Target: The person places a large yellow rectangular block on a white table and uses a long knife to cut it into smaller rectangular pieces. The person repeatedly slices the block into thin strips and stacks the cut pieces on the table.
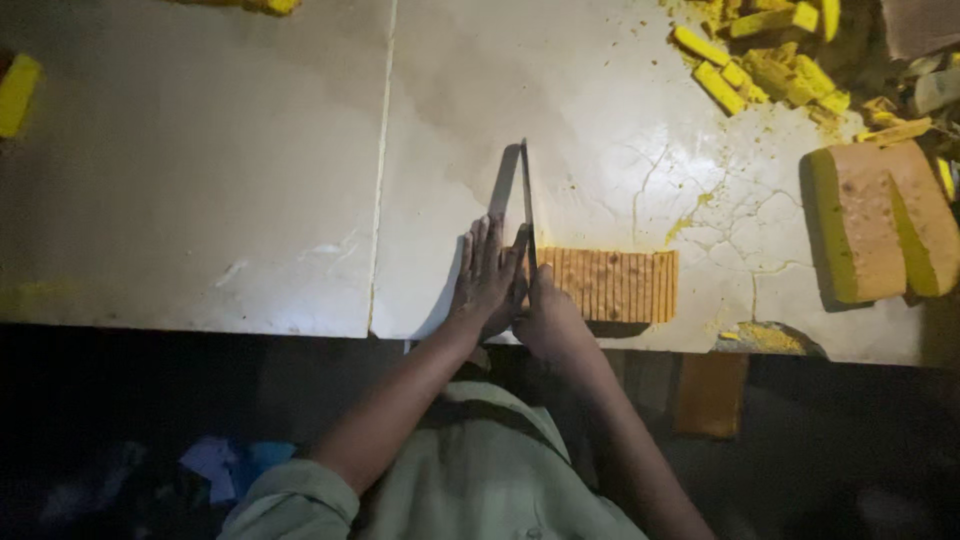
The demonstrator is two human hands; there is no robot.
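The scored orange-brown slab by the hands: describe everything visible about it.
The scored slab is a flat orange-brown rectangle with close parallel lines across its top, looking like a soft, dense block. It lies flat on the pale cracked table near the front edge. A long knife blade stands on edge at its left end. The right hand meets that end; the left hand lies flat just beyond the blade.

Pale cracked table (pixel 250 200) — scored slab (pixel 615 285), two big blocks (pixel 880 220), yellow bars (pixel 760 60) w/ crumbs.
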